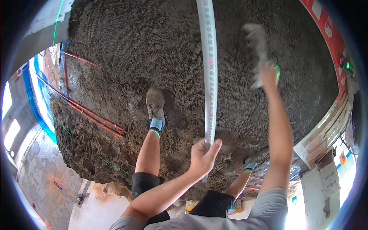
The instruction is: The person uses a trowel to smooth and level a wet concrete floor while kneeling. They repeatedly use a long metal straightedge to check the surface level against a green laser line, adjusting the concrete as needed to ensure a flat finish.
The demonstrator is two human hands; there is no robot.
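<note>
My left hand [205, 158] is closed around the near end of a long silver straightedge [211, 76] with marks printed along it. The bar stretches away from me over wet grey-brown mortar [126, 46] and leaves the view at the top. To its right, my right hand [269, 74] grips a notched trowel [258, 40], smeared by motion, its toothed edge toward the left. The trowel is over the mortar; whether it touches the surface I cannot tell. A green light line crosses the right hand. The mortar shows combed ridges at the far left and looks smoother on the right.
My mortar-covered shoe [155, 101] stands in the mortar left of the straightedge. Red pipes [92, 113] run along the left side. At the right edge are a red-and-white strip [329, 34] and a small device with a green light [347, 65].
</note>
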